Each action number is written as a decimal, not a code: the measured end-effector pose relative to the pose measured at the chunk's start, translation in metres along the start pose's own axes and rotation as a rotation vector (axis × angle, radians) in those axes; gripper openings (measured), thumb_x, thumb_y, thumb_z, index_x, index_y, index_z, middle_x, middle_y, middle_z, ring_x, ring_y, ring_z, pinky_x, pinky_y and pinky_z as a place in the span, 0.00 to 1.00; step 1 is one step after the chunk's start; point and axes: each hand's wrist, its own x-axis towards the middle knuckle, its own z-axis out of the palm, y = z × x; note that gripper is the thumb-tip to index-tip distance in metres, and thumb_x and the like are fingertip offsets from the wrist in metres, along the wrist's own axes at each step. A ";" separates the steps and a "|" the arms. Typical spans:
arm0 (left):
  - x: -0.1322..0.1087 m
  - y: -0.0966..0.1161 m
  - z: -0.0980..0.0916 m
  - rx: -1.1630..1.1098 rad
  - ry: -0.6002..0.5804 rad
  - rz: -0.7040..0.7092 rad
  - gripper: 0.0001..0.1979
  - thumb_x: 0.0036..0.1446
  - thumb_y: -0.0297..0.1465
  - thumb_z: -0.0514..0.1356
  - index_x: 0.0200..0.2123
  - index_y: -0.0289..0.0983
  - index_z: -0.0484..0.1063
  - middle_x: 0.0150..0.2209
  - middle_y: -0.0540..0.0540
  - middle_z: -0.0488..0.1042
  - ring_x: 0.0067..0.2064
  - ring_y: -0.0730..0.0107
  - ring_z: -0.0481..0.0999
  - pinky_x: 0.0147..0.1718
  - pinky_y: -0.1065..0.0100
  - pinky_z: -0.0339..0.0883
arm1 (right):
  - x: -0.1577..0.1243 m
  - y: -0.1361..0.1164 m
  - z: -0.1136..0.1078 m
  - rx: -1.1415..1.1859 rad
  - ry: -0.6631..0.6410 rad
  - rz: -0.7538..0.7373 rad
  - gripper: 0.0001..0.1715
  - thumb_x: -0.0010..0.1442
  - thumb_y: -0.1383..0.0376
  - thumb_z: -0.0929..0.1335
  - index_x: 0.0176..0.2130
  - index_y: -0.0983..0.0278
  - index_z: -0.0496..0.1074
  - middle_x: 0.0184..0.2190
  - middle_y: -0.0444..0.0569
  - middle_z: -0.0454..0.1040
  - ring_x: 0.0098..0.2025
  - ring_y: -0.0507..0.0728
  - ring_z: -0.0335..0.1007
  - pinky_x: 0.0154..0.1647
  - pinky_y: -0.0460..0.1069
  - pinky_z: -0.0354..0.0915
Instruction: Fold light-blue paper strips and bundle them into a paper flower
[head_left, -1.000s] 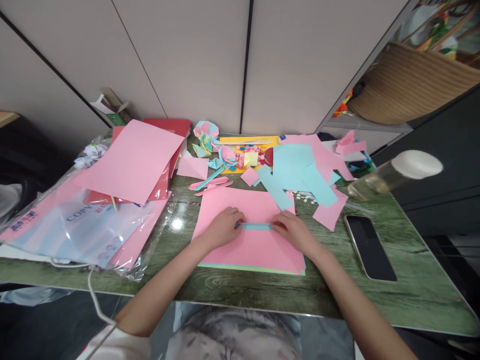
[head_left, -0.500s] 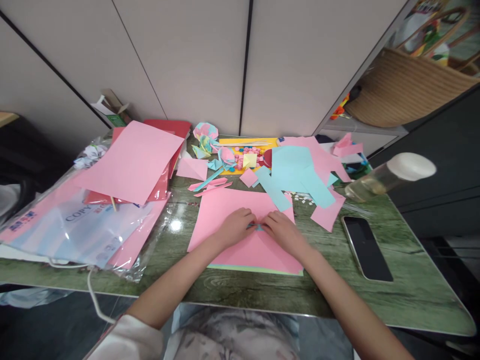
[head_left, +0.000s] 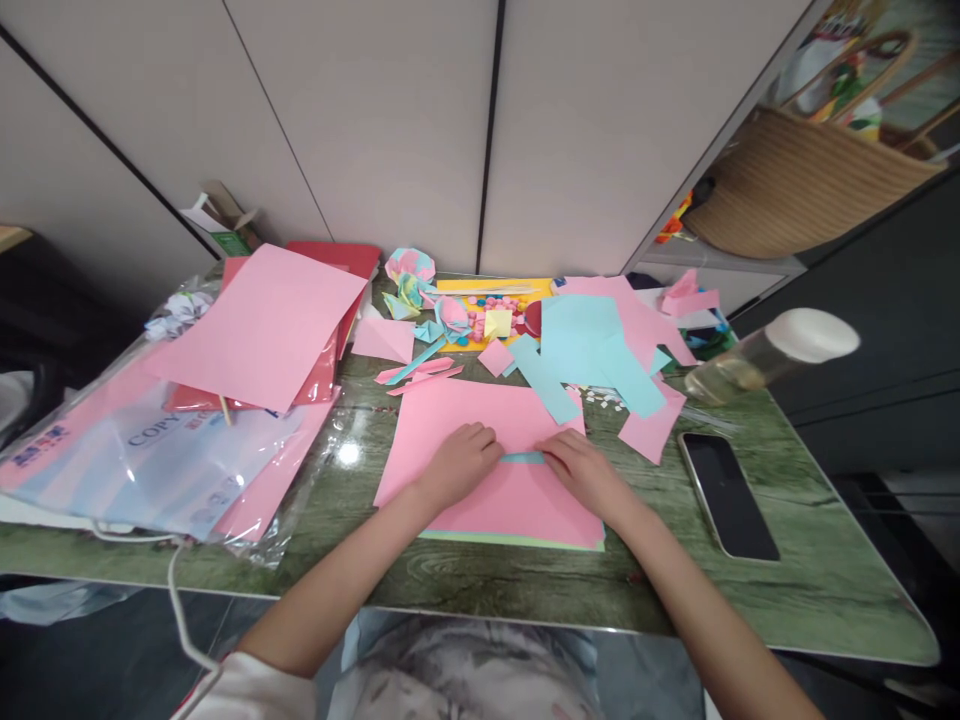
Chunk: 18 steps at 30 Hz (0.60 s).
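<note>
A narrow blue paper strip (head_left: 523, 458) lies over a stack of pink paper sheets (head_left: 480, 510). My left hand (head_left: 463, 462) is closed at the strip's left end, its fingertips pressed together there. At the right end, my right hand (head_left: 581, 468) pinches the strip between thumb and fingers. Only the middle stretch of the strip shows between the hands; its ends are hidden by my fingers. Under the pink sheets, a light green edge peeks out along the front.
Blue paper pieces (head_left: 581, 340) and folded paper flowers (head_left: 411, 265) lie behind the stack. A phone (head_left: 729, 497) and a clear bottle with a white lid (head_left: 814, 335) are on the right. Left is a plastic paper package (head_left: 202, 470) beneath a pink sheet (head_left: 262, 325).
My hands have moved apart, the left slightly leftward and the right slightly rightward. More of the blue strip now shows between them.
</note>
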 end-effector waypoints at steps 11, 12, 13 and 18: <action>0.003 0.000 -0.006 -0.169 0.012 -0.089 0.11 0.57 0.30 0.49 0.35 0.36 0.71 0.31 0.44 0.68 0.37 0.66 0.64 0.36 0.65 0.58 | 0.001 0.008 -0.009 0.145 -0.052 0.038 0.14 0.57 0.68 0.61 0.42 0.59 0.70 0.38 0.49 0.72 0.41 0.56 0.65 0.42 0.52 0.62; 0.004 -0.001 -0.006 -0.200 0.012 -0.098 0.11 0.57 0.30 0.49 0.34 0.37 0.71 0.31 0.44 0.68 0.37 0.66 0.65 0.36 0.65 0.58 | 0.001 0.008 -0.008 0.148 -0.051 0.045 0.14 0.56 0.68 0.61 0.42 0.59 0.70 0.37 0.49 0.72 0.41 0.56 0.65 0.42 0.52 0.62; 0.005 -0.001 -0.007 -0.231 0.011 -0.107 0.11 0.57 0.29 0.49 0.34 0.37 0.71 0.31 0.44 0.68 0.37 0.66 0.65 0.36 0.66 0.58 | 0.001 0.008 -0.008 0.146 -0.048 0.051 0.13 0.56 0.68 0.62 0.41 0.60 0.70 0.36 0.49 0.72 0.40 0.56 0.66 0.42 0.52 0.62; 0.006 -0.004 -0.009 -0.349 -0.004 -0.153 0.09 0.55 0.28 0.52 0.33 0.37 0.72 0.31 0.46 0.70 0.38 0.67 0.67 0.37 0.67 0.59 | 0.005 0.005 -0.004 0.077 -0.062 0.049 0.10 0.56 0.69 0.61 0.36 0.62 0.70 0.34 0.49 0.71 0.39 0.55 0.65 0.40 0.51 0.62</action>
